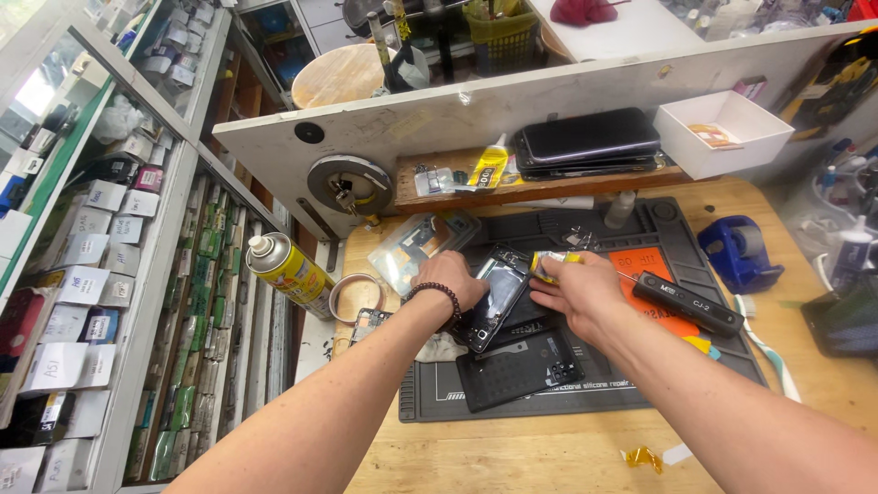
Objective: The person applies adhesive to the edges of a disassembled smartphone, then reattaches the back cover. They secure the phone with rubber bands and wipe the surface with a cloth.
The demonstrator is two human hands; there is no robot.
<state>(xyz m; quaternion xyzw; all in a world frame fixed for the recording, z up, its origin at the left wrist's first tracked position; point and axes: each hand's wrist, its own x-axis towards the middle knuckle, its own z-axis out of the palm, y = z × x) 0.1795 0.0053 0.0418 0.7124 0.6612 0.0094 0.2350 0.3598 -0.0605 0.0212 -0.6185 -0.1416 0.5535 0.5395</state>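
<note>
While the left hand point(450, 279) pinned the opened phone point(498, 295) flat on the mat point(640, 375), the right hand point(578, 291) pinched a small yellow tube point(549, 261) over it. Thin and fragile, the phone looked best held by its edges. Beyond, the wooden tabletop point(549, 457) carried a spray can point(288, 270) and stacked phones point(585, 142).

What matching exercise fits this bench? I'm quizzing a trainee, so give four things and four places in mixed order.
Things:
1 spray can
2 tape dispenser
3 white tray
4 opened phone

Places:
A under both hands, on the mat
B on the raised shelf's right end
C left of the mat, lying down
D right of the mat

Pairs: 1-C, 2-D, 3-B, 4-A
</note>
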